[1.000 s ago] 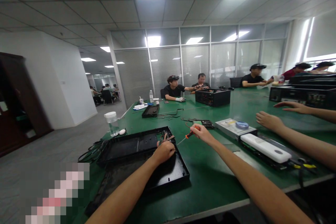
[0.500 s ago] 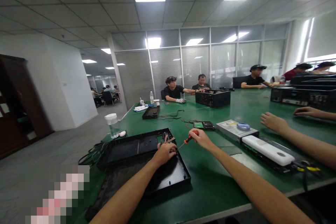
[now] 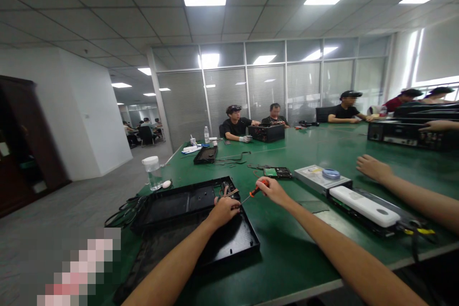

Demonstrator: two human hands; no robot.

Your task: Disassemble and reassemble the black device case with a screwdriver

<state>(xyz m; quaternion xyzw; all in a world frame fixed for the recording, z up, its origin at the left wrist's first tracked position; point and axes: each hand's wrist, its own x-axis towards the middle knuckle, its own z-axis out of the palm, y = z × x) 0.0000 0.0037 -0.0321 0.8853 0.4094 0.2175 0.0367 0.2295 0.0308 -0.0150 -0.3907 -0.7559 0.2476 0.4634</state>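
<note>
My right hand (image 3: 275,192) is closed around the orange-and-black handle of a screwdriver (image 3: 255,191). Its thin shaft slants down to the left and ends by the fingertips of my left hand (image 3: 225,208). That left hand is closed at the inner edge of a black plastic panel (image 3: 236,236); whatever its fingers pinch is too small to make out. Just above it, a bundle of coloured wires (image 3: 226,191) sits at the corner of a second black panel (image 3: 186,201), which lies flat behind the first.
A metal box (image 3: 311,178) with a blue tape roll (image 3: 330,173) and a long white device (image 3: 364,205) lie to the right, beside another person's arm (image 3: 409,191). A water jug (image 3: 153,174) stands at the left edge. Co-workers sit across the green table around a black case (image 3: 267,133).
Across the table, the black case has shifted left toward a co-worker. At the far right, another person's hand has moved up to the large black unit. My hands and the screwdriver stay almost still.
</note>
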